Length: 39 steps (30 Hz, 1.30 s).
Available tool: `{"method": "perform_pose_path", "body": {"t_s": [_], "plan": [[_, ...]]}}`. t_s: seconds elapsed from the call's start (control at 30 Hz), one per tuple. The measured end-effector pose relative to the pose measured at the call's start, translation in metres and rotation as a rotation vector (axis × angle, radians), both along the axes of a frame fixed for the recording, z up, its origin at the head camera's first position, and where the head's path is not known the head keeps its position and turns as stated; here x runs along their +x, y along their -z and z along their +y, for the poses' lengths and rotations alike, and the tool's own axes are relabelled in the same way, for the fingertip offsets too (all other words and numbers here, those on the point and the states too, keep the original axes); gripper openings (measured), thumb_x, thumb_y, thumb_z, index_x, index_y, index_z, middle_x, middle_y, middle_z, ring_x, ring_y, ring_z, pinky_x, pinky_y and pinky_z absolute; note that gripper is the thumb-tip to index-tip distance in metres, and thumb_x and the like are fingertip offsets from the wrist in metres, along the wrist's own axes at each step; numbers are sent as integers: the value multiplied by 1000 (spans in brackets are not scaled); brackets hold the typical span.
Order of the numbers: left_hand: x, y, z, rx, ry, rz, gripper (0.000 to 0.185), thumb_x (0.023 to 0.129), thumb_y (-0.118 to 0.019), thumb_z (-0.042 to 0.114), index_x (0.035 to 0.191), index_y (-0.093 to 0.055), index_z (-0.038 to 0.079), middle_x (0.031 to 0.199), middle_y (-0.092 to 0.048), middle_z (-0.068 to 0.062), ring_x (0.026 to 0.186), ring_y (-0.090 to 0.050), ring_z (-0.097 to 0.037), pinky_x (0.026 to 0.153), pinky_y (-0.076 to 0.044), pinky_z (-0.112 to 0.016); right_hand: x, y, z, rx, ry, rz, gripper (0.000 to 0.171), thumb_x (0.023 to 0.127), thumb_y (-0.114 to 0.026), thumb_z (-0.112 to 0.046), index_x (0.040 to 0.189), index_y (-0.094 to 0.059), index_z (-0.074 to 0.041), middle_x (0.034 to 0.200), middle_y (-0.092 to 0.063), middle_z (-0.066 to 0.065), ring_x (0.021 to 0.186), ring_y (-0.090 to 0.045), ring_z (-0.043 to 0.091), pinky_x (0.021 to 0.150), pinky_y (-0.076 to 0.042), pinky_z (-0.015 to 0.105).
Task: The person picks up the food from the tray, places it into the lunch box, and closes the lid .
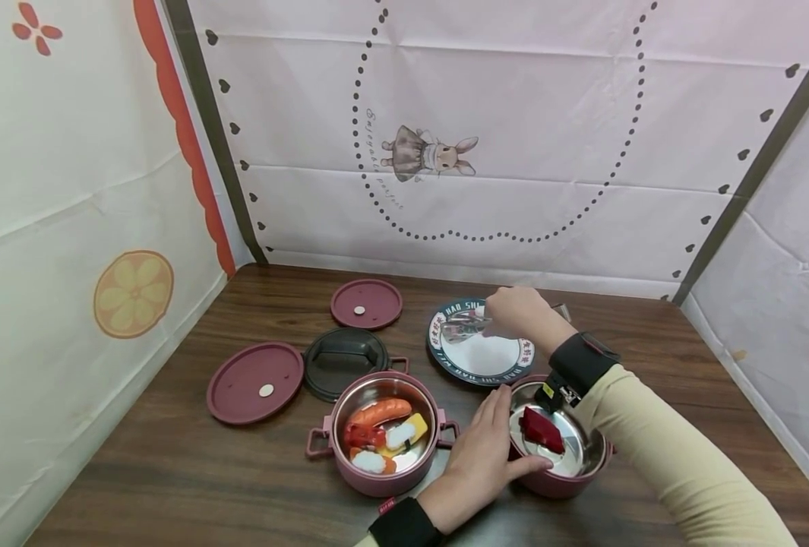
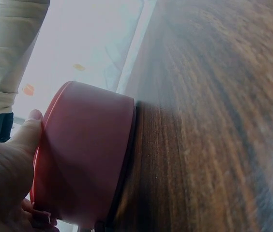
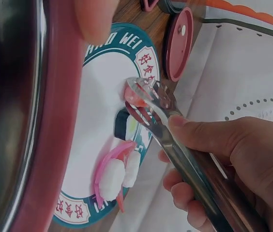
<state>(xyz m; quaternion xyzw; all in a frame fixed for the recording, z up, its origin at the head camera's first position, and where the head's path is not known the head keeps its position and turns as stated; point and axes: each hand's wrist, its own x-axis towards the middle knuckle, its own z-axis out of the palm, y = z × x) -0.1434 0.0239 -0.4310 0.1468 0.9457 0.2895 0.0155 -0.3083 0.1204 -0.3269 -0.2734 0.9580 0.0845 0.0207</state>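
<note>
My left hand (image 1: 475, 456) holds the side of the right pink pot (image 1: 556, 488), thumb at the rim; the pot's outer wall fills much of the left wrist view. Inside this pot lies a dark red food piece (image 1: 542, 431). My right hand (image 1: 523, 313) grips metal tongs (image 3: 190, 176) above the patterned plate (image 3: 95, 104). Between the tongs' tips is a pinkish-orange toy food piece (image 3: 135, 95), at the plate's edge. Beside it on the plate are a dark-wrapped sushi roll (image 3: 122, 124) and white sushi pieces with pink (image 3: 112, 179).
The left pink pot (image 1: 359, 479) contains a toy sausage (image 1: 380, 412), a red piece (image 1: 364, 435) and sushi pieces. Behind it lie a black lid (image 1: 346, 361) and two maroon lids (image 1: 240, 387). Printed cloth walls (image 1: 548, 114) enclose the wooden table (image 1: 192, 471).
</note>
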Motion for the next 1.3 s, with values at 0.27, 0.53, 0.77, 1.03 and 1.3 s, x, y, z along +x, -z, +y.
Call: {"method": "perform_pose_path", "body": {"t_s": [0.27, 0.53, 0.77, 1.03, 1.3], "plan": [[0, -1, 2, 9, 0, -3, 103, 80, -69, 66, 157, -26, 12, 163, -33, -5, 150, -34, -20, 114, -43, -42, 1, -13, 15, -52, -8, -11, 34, 88, -74, -38, 105, -77, -9, 101, -76, 8, 93, -71, 27, 81, -59, 45], [0, 0, 2, -2, -1, -12, 104, 80, -69, 66, 158, -24, 13, 164, -30, -4, 151, -32, -20, 114, -42, -42, 11, -29, 36, -109, -41, -37, 27, 89, -74, -33, 107, -78, -13, 103, -76, 6, 92, -70, 24, 82, -58, 43], [-1, 1, 2, -2, -3, -3, 105, 80, -68, 67, 158, -24, 13, 164, -30, -6, 151, -32, -22, 114, -42, -43, 24, -37, 53, -112, -61, -38, 30, 87, -76, -31, 109, -78, -11, 104, -77, 9, 94, -72, 28, 84, -58, 46], [-1, 0, 1, 13, -2, -18, 105, 80, -68, 67, 159, -24, 13, 164, -29, -6, 151, -32, -22, 113, -43, -45, 52, -43, 75, -156, -9, -91, 34, 91, -71, -36, 113, -77, -10, 109, -76, 9, 100, -72, 30, 87, -56, 50], [-1, 1, 0, 24, 0, -25, 105, 80, -68, 67, 158, -24, 14, 164, -30, -6, 151, -32, -21, 112, -44, -47, 90, -42, 107, -265, 65, -113, 44, 91, -69, -42, 120, -73, -8, 109, -76, 11, 100, -71, 33, 84, -55, 55]]}}
